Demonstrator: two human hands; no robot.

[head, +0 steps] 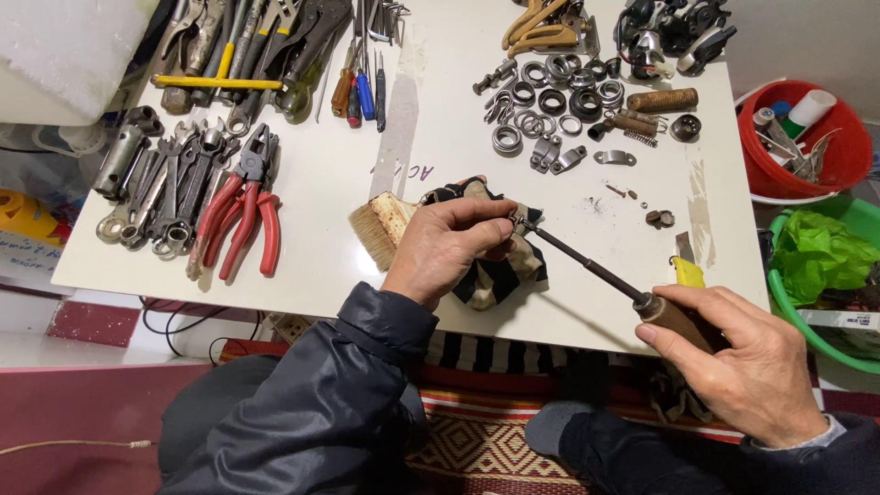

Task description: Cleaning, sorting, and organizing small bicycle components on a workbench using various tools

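we're holding a small metal part on a striped rag, with a wooden-handled tool on it.
small metal part (524, 220) sits at the front middle of the white surface (348, 183), pinched in our left hand (449, 243), fingers closed on it and the striped rag (500, 270). right hand (742, 357) wraps shut around the tool (632, 293), tip touching the part. brush (380, 229) just left of the rag; red pliers (243, 206) further left; rings and bearings (550, 96) behind.
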